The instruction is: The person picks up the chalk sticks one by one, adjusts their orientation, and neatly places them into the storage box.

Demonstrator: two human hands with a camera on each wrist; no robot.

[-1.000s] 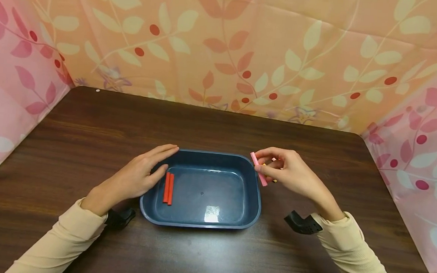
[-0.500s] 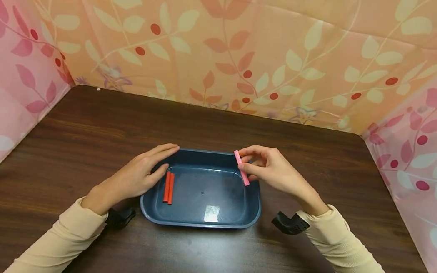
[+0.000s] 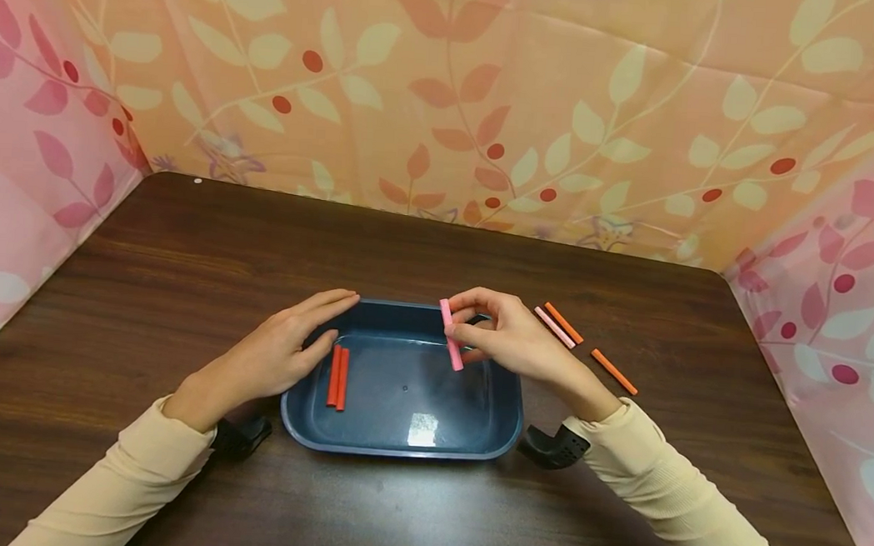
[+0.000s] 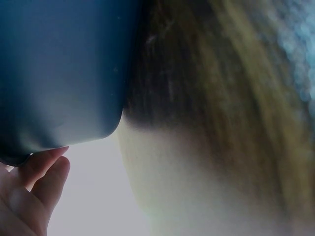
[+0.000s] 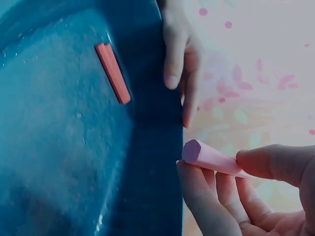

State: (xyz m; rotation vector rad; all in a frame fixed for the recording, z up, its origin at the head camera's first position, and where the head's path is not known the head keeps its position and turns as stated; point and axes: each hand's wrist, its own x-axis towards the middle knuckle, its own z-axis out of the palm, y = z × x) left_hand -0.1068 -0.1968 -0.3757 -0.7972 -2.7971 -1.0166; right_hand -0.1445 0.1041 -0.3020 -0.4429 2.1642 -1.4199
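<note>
A dark blue plastic tub (image 3: 396, 451) stands on the table with two red sticks (image 3: 338, 380) lying side by side at its left end. My left hand (image 3: 282, 343) holds the tub's left rim, thumb on the inner side and fingers outside; the left wrist view shows fingertips (image 4: 56, 169) at the outer wall. Over the tub's right half, my right hand (image 3: 504, 331) pinches a pink stick (image 3: 451, 336) between thumb and fingers. Its flat end (image 5: 191, 151) faces the right wrist camera. The stick is above the tub floor, tilted.
Right of the tub, on the dark wooden table (image 3: 259, 237), lie a pale pink stick (image 3: 555, 327), an orange stick (image 3: 564, 322) beside it and another orange stick (image 3: 615, 372). Flowered cloth (image 3: 448, 98) hangs behind and at both sides.
My right hand has moved left with the pink stick, from beyond the tub's right rim to over its inside. This uncovers the sticks on the right. The left hand stays put.
</note>
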